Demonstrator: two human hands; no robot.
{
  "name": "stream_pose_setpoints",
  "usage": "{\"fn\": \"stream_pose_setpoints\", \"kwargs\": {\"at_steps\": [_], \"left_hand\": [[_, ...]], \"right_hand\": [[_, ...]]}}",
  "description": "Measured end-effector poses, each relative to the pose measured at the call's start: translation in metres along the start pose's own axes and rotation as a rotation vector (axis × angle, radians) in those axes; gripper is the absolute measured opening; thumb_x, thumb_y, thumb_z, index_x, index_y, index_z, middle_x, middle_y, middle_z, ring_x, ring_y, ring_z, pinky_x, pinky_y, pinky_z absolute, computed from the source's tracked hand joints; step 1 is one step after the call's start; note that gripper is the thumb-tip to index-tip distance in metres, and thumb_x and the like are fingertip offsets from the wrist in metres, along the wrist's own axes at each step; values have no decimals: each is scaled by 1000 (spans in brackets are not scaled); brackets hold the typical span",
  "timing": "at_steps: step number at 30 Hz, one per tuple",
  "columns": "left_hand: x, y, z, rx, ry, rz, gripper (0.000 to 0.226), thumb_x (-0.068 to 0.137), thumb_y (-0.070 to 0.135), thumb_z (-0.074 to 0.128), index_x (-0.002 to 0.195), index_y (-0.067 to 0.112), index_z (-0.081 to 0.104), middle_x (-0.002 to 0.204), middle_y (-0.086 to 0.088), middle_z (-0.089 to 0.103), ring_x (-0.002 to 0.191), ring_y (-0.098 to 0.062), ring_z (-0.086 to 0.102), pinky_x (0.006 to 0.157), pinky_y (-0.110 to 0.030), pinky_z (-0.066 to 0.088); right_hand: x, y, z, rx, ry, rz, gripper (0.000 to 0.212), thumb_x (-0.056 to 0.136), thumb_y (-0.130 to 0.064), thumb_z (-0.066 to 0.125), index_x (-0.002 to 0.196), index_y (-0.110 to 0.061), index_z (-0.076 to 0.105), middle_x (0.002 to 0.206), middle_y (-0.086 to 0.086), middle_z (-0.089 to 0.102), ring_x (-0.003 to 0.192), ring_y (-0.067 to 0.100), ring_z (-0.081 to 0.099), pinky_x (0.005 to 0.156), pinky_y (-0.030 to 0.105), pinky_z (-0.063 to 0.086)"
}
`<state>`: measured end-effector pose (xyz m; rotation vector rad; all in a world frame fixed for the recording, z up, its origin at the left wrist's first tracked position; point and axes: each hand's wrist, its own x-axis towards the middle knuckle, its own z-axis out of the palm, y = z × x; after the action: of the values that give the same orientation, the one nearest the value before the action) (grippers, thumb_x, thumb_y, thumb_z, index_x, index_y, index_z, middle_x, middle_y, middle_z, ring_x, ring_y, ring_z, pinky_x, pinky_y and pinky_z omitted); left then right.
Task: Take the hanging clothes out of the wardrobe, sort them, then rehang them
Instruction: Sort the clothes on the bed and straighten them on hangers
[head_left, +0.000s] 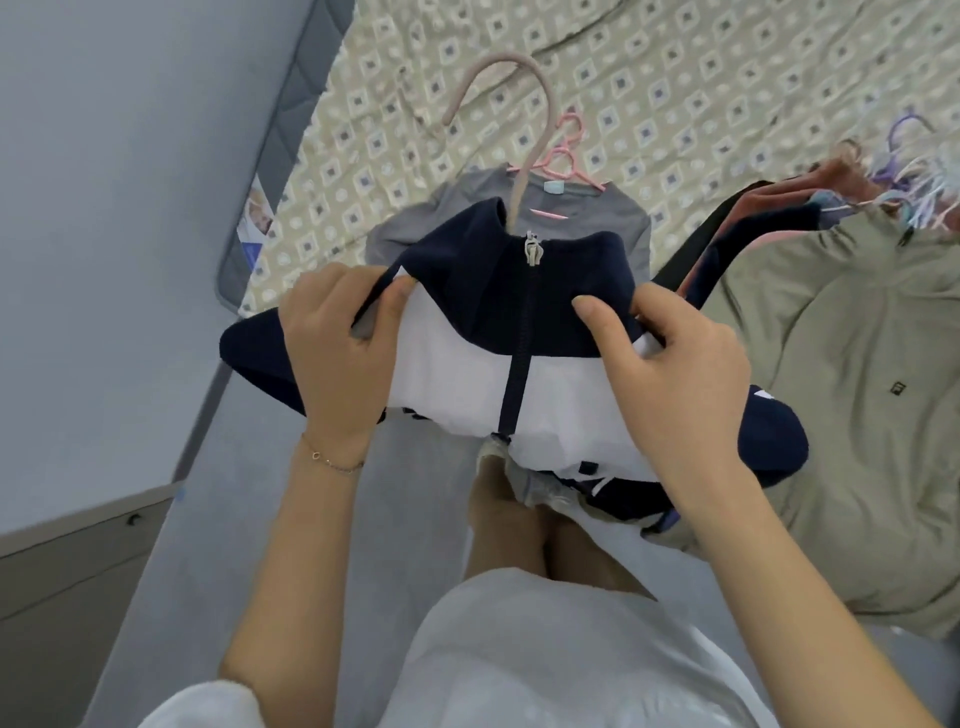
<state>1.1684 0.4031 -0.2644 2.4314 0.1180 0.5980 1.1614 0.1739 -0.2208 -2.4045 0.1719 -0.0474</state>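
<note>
I hold a navy-and-white zip jacket (467, 374) in front of me, over the bed's edge. It hangs on a pale pink hanger (524, 171) whose hook sticks up out of the collar. My left hand (337, 353) pinches the jacket's left shoulder. My right hand (670, 374) grips its right shoulder, with the forefinger lying on the navy collar. Behind the jacket a grey T-shirt (421, 213) lies on the bed on a bright pink hanger (566, 161).
The bed has a beige diamond-patterned sheet (675, 78). At the right lies a beige jacket (857, 374) beside a pile of clothes on pastel hangers (904, 187). A blue-grey wall (104, 208) and a grey cabinet (62, 587) are at the left. My legs and the grey floor are below.
</note>
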Motion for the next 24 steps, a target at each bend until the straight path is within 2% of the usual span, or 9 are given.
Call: {"fn": "stream_pose_setpoints", "kwargs": {"at_steps": [2,7,12,14,17,19,22,24], "left_hand": [[26,-14,26,-33,-28,-7,40,98,36,57,80,2,68,70,-7,60,70,-26,54,73,-45,44],[84,-51,97,-93,-112,-4,31,97,28,61,78,4,67,66,-8,57,66,-27,51,69,-50,43],[118,-77,170,-91,-121,11,42,99,33,58,71,2,62,60,-8,52,61,-27,47,66,-49,42],[126,-87,202,-97,-119,10,47,100,37,55,67,3,59,58,-8,49,60,-25,44,65,-47,41],[134,-104,254,-110,-144,-27,41,100,37,55,66,16,45,59,1,40,62,-20,39,66,-46,42],[135,-119,288,-129,-187,-53,37,99,33,57,68,20,41,60,2,38,62,-19,38,68,-45,41],[131,-143,332,-130,-242,-86,35,100,33,56,70,14,51,65,2,42,67,-22,44,75,-41,43],[129,-156,355,-142,-277,-99,34,100,34,54,72,15,52,67,1,44,71,-19,43,77,-35,41]], "right_hand": [[29,3,15,-8,21,33,54,89,-58,54,61,-30,17,48,-4,20,48,16,21,48,34,20],[103,18,56,-24,53,106,57,90,-52,61,60,-31,18,46,-4,20,45,15,22,46,33,19],[162,51,97,-64,59,163,52,93,-53,58,60,-26,27,46,-4,27,45,15,28,48,30,21],[183,68,114,-71,54,188,53,94,-53,56,60,-28,24,47,-5,27,45,14,27,48,29,22],[210,97,143,-79,50,210,53,96,-51,54,62,-29,20,49,-4,25,46,15,27,48,23,21],[226,121,167,-49,35,218,52,97,-48,54,62,-26,23,50,-5,25,48,15,28,49,25,22],[247,162,201,8,8,217,48,98,-45,52,67,-10,39,55,3,34,55,22,33,60,29,26],[258,184,220,1,-9,214,45,98,-42,50,68,-12,37,57,1,33,57,22,32,66,31,29]]}}
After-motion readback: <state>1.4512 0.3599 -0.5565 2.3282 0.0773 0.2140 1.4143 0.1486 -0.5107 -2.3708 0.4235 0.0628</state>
